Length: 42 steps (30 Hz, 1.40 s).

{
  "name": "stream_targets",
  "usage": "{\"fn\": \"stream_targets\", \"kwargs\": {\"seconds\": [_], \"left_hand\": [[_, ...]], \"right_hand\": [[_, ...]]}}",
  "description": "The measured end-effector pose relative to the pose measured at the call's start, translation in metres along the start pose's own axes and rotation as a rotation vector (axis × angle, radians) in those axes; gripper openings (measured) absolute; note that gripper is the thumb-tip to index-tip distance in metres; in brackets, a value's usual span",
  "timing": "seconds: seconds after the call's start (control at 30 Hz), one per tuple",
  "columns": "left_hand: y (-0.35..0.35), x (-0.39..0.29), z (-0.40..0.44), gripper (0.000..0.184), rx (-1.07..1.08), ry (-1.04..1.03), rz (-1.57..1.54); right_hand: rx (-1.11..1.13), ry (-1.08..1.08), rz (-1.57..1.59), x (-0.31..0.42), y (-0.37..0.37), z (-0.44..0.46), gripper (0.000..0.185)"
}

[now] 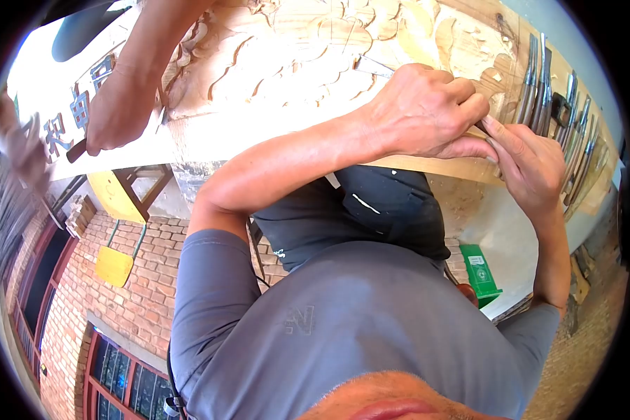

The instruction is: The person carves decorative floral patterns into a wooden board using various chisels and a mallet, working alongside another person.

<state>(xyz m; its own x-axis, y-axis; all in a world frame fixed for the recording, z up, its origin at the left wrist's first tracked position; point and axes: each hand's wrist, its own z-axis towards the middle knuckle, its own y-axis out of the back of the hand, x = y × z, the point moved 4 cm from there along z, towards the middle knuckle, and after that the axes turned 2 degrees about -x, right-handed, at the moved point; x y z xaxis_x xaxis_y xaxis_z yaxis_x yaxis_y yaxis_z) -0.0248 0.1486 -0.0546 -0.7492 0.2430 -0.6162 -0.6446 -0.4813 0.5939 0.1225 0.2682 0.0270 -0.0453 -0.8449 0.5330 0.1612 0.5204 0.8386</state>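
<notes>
Chisel: was judged light, stiff, sharp-edged.
Hold: handle was judged safest.
Left hand: fingers were curled around the chisel.
Right hand: handle end was pinched.

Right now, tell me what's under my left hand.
Carved wood lies below your left hand, with a metal blade poking out past it; what the palm covers can't be seen.
</notes>
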Motion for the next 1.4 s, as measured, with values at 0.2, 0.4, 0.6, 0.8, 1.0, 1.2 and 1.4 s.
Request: {"fn": "stream_targets", "kwargs": {"seconds": [0.2,0.4,0.6,0.8,1.0,1.2,1.4], "left_hand": [[0.011,-0.004,-0.003,0.055,-0.138,-0.148,-0.010],[0.000,-0.002,-0.002,0.060,0.007,-0.116,-0.118],[0.001,0.003,0.000,0.063,0.016,-0.044,-0.137],[0.002,-0.001,0.005,0.074,0.056,0.047,-0.067],[-0.004,0.003,0.007,0.078,0.037,0.117,0.014],[-0.007,0.004,0.004,0.070,0.025,0.090,-0.005],[0.004,-0.017,-0.014,0.058,-0.115,-0.180,-0.010]], "right_hand": [[-0.047,0.084,-0.089,0.019,0.007,0.000,0.052],[-0.025,-0.091,0.010,0.015,0.004,-0.010,0.050],[0.032,-0.156,0.032,0.011,0.008,0.000,0.048],[-0.007,-0.007,0.024,-0.001,0.001,0.008,0.045],[-0.009,0.010,0.103,-0.028,-0.008,0.010,0.045],[0.009,0.072,-0.009,-0.015,0.000,0.014,0.043],[-0.075,0.043,-0.043,0.028,-0.001,-0.015,0.049]]}}
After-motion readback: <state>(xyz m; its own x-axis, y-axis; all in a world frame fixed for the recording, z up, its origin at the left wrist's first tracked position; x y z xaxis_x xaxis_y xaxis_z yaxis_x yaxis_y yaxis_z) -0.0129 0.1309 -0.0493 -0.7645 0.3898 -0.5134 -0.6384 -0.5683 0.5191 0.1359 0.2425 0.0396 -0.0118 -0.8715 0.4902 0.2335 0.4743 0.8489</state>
